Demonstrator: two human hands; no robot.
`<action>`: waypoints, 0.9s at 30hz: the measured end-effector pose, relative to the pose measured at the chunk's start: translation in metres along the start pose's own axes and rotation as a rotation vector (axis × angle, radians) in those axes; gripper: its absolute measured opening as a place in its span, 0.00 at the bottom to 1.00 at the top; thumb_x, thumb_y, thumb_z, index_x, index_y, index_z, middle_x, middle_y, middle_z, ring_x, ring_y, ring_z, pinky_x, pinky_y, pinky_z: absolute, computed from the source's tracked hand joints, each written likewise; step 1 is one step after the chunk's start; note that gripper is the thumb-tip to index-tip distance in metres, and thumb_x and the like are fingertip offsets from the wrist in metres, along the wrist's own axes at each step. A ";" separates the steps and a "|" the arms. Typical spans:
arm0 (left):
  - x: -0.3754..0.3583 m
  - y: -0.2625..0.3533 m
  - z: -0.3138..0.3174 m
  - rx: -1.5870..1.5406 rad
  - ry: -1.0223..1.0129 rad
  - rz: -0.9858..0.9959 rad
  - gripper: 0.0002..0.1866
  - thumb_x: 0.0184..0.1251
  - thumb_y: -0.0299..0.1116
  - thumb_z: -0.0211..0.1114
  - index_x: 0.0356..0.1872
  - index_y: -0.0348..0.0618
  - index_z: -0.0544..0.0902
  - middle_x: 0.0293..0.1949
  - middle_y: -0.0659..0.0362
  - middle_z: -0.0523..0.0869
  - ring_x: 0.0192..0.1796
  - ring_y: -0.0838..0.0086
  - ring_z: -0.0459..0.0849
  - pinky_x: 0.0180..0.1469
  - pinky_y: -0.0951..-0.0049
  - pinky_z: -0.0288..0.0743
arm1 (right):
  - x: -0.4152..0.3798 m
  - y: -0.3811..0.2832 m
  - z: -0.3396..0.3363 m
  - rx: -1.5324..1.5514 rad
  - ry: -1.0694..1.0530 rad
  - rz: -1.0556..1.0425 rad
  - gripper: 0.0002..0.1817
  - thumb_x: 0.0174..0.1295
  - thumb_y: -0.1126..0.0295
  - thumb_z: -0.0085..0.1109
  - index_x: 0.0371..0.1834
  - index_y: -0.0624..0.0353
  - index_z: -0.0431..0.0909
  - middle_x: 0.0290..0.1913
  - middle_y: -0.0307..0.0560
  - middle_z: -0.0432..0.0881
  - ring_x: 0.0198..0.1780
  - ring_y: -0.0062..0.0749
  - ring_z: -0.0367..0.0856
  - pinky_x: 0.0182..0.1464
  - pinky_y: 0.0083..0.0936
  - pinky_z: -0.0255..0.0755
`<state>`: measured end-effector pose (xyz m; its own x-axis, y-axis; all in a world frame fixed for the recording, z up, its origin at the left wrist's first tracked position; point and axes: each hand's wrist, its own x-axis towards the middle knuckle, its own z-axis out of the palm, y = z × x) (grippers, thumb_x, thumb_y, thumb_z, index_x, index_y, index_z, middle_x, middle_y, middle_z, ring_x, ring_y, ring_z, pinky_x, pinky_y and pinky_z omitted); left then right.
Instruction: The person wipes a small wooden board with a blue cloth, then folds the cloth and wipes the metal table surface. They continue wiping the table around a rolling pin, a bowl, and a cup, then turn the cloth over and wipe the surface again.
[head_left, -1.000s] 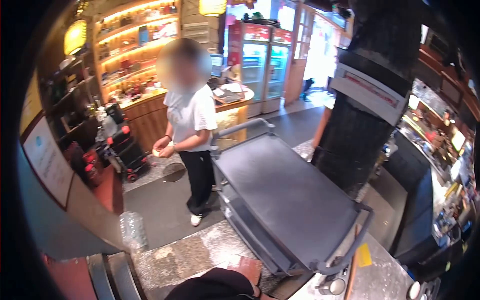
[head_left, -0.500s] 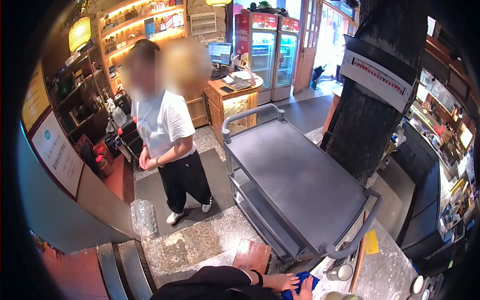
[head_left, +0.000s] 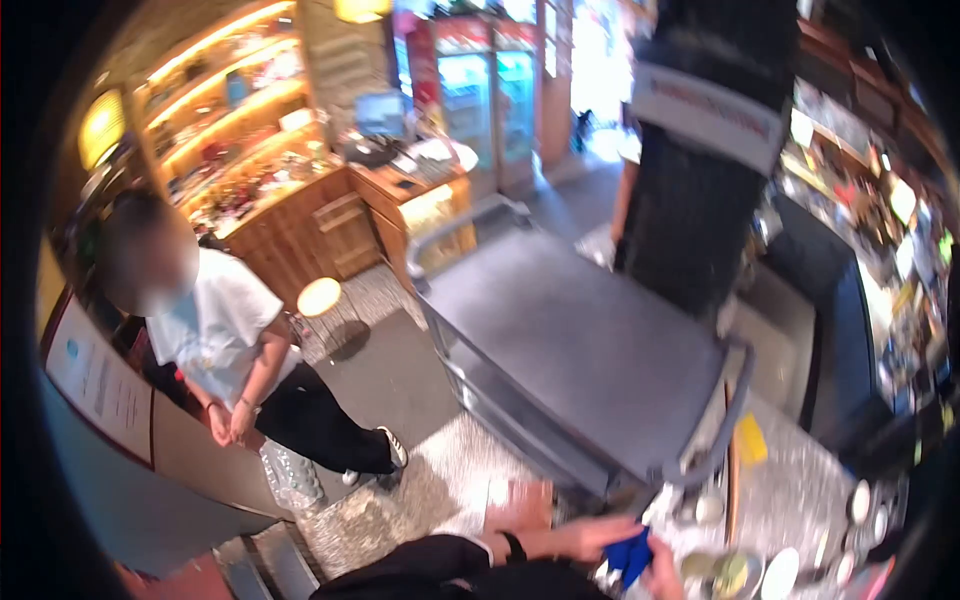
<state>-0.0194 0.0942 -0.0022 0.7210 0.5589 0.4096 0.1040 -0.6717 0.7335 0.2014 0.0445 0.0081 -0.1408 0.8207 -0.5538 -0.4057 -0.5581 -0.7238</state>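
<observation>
A bunched blue cloth [head_left: 628, 556] is between my two hands at the bottom of the view. My left hand [head_left: 598, 537], with a dark band on its wrist, grips the cloth's upper left side. On the other side my right hand [head_left: 663, 572] has its fingers closed on the cloth; its lower part is cut off by the frame edge. Just beyond the hands, a metal cup [head_left: 709, 508] stands on the speckled counter [head_left: 790, 470]. Motion blur softens the fingers.
A grey trolley [head_left: 570, 330] stands ahead, beside a dark pillar [head_left: 685, 215]. Cups and a white round dish [head_left: 780, 574] sit to the right, near a yellow note [head_left: 751, 438]. Another person [head_left: 225, 320] stands at left, near a stool [head_left: 320, 297] and steps [head_left: 265, 560].
My view has swung and blurred. Both hands have shifted right with the cloth, now more bunched between them. The other person appears further left and leans forward, revealing a stool.
</observation>
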 end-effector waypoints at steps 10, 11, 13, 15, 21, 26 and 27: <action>0.005 0.031 -0.048 -0.811 0.057 -0.739 0.13 0.69 0.36 0.58 0.46 0.37 0.82 0.46 0.59 0.84 0.50 0.76 0.80 0.53 0.73 0.74 | -0.069 -0.017 0.053 -0.370 0.020 -0.003 0.28 0.57 0.66 0.71 0.58 0.66 0.73 0.47 0.41 0.81 0.47 0.21 0.78 0.50 0.20 0.73; 0.004 0.030 -0.040 -0.822 0.057 -0.735 0.13 0.69 0.36 0.58 0.46 0.37 0.82 0.46 0.59 0.84 0.50 0.76 0.80 0.53 0.73 0.74 | -0.076 -0.017 0.051 -0.420 0.025 0.027 0.26 0.58 0.66 0.69 0.57 0.66 0.74 0.47 0.40 0.81 0.48 0.21 0.77 0.52 0.21 0.72; 0.001 0.024 -0.037 -0.934 0.134 -0.817 0.16 0.74 0.37 0.52 0.51 0.37 0.80 0.49 0.62 0.82 0.50 0.82 0.77 0.53 0.76 0.73 | -0.081 -0.023 0.057 -0.453 0.031 0.072 0.25 0.60 0.65 0.68 0.57 0.66 0.75 0.48 0.40 0.82 0.48 0.21 0.77 0.54 0.22 0.71; 0.002 0.029 -0.030 -0.965 0.212 -0.874 0.16 0.74 0.37 0.52 0.52 0.37 0.79 0.48 0.62 0.83 0.50 0.81 0.78 0.53 0.76 0.73 | -0.083 -0.028 0.057 -0.432 0.049 0.194 0.22 0.60 0.63 0.68 0.52 0.65 0.78 0.43 0.38 0.82 0.45 0.18 0.76 0.48 0.19 0.71; 0.015 0.059 -0.040 -0.719 0.224 -1.065 0.23 0.66 0.30 0.52 0.62 0.38 0.71 0.46 0.54 0.82 0.50 0.71 0.80 0.53 0.73 0.74 | -0.073 -0.014 0.051 -0.643 0.119 -0.057 0.42 0.57 0.58 0.71 0.70 0.64 0.60 0.54 0.51 0.75 0.55 0.34 0.75 0.56 0.29 0.72; 0.000 0.041 -0.013 -0.570 0.162 -0.754 0.25 0.61 0.21 0.54 0.62 0.40 0.69 0.49 0.52 0.79 0.53 0.70 0.78 0.54 0.69 0.74 | -0.059 -0.015 0.059 -0.760 -0.072 -0.089 0.30 0.57 0.63 0.71 0.60 0.66 0.72 0.47 0.45 0.81 0.48 0.27 0.79 0.52 0.24 0.74; 0.006 0.041 -0.013 -0.505 0.137 -0.673 0.25 0.61 0.20 0.54 0.61 0.41 0.70 0.49 0.52 0.79 0.54 0.70 0.78 0.55 0.69 0.74 | -0.054 -0.016 0.055 -0.751 -0.046 -0.102 0.30 0.57 0.63 0.71 0.60 0.66 0.72 0.47 0.45 0.81 0.48 0.27 0.79 0.52 0.24 0.74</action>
<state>-0.0196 0.0757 0.0372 0.5223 0.8372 -0.1622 0.1387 0.1043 0.9848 0.1660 0.0157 0.0717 -0.1794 0.8679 -0.4633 0.3029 -0.3993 -0.8653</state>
